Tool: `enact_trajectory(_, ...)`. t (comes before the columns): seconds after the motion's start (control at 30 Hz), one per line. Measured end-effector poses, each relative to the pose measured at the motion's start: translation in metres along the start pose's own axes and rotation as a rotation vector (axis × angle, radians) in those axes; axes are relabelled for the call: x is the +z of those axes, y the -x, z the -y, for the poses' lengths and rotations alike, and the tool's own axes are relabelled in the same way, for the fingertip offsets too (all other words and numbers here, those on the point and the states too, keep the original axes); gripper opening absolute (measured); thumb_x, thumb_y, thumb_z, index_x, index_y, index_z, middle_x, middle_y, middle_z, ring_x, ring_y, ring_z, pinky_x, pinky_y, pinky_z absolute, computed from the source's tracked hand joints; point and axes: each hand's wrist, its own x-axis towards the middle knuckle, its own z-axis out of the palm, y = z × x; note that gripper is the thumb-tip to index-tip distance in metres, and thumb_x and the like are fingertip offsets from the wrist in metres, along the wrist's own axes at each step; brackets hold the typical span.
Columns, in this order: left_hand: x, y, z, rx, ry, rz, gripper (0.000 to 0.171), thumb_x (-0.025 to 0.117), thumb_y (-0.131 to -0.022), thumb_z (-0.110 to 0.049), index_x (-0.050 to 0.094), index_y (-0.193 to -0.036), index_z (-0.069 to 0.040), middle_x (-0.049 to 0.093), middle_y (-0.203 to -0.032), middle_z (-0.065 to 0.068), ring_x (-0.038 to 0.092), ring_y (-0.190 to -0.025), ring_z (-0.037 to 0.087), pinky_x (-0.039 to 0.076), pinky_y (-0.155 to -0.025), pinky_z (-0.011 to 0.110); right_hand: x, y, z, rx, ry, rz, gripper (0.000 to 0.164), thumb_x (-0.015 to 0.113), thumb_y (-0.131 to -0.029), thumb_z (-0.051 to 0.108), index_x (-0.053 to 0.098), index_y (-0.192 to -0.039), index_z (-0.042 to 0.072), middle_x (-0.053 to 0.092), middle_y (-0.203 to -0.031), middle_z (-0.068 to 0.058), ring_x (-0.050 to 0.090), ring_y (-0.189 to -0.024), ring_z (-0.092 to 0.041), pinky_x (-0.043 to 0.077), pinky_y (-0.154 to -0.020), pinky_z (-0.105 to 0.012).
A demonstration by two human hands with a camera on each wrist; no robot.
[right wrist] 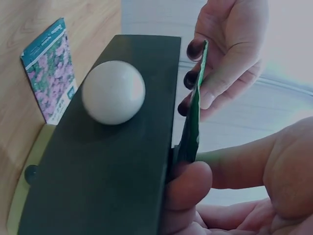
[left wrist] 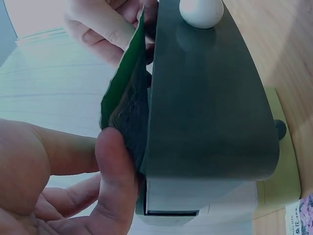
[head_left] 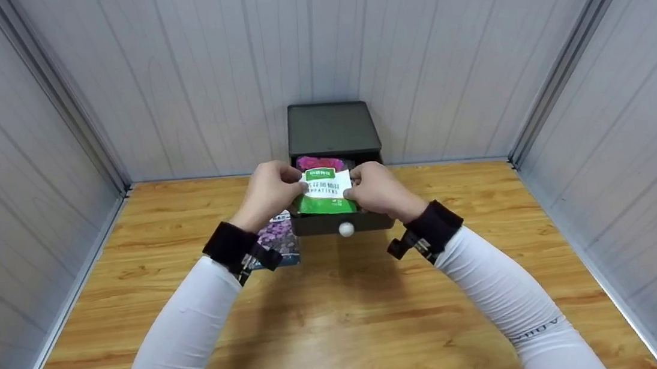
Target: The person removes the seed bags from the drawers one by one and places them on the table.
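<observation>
Over the open drawer (head_left: 374,221), 2 curled hands (head_left: 269,194) (head_left: 383,190), pinching a green-and-white packet (head_left: 325,192)

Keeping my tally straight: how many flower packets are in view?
3: the green packet, held over the open drawer; the pink packet inside it; the purple packet on the wooden surface. More may be hidden inside.

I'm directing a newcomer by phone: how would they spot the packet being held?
On the wood-grain surface stands a dark plastic box with its white-knobbed drawer open. Over that drawer, the left hand and right hand hold a flat green-and-white packet. Its bright green ends set it apart from the purple-flower packet nearby.
</observation>
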Motion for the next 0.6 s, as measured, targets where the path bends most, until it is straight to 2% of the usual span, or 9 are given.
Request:
enact_trajectory(0.17, -0.008, 0.005, 0.005, 0.003, 0.007, -0.009, 0.029, 0.076, -0.1, -0.004, 0.076, -0.125, 0.01, 0.076, -0.112, 0.021, 0.07, -0.076, 0.019, 0.063, -0.06, 0.028, 0.005, 0.003, 0.009, -0.003, -0.015, -0.005, 0.01, 0.07, -0.102, 0.0, 0.067, -0.093, 0.002, 0.052, -0.069, 0.002, 0.054, -0.05, -0.009, 0.048, -0.049, -0.02)
enact_trajectory(0.27, -0.015, 0.009, 0.008, -0.003, 0.006, -0.02, 0.029, 0.076, -0.1, -0.004, 0.076, -0.125, 0.01, 0.076, -0.114, 0.021, 0.071, -0.078, 0.02, 0.063, -0.061, 0.028, 0.009, 0.004, 0.014, -0.009, -0.024, 0.003, 0.006, 0.071, -0.102, 0.001, 0.069, -0.097, 0.001, 0.05, -0.068, 0.002, 0.054, -0.049, -0.009, 0.048, -0.05, -0.021)
enact_trajectory(0.5, -0.028, 0.021, 0.014, 0.001, 0.005, -0.047, 0.03, 0.075, -0.1, -0.002, 0.074, -0.126, 0.011, 0.076, -0.113, 0.023, 0.068, -0.072, 0.019, 0.061, -0.059, 0.025, 0.022, 0.005, 0.023, -0.038, 0.003, 0.006, 0.025, 0.074, -0.101, 0.004, 0.059, -0.082, 0.008, 0.051, -0.069, 0.003, 0.058, -0.055, -0.011, 0.046, -0.052, -0.022)
enact_trajectory(0.6, -0.033, 0.025, 0.015, -0.007, 0.011, -0.052, 0.031, 0.075, -0.1, -0.002, 0.073, -0.128, 0.011, 0.075, -0.114, 0.024, 0.068, -0.075, 0.02, 0.062, -0.061, 0.025, 0.028, 0.004, 0.026, -0.039, 0.001, 0.013, 0.017, 0.075, -0.102, 0.005, 0.065, -0.088, 0.005, 0.055, -0.074, 0.001, 0.058, -0.057, -0.012, 0.045, -0.053, -0.022)
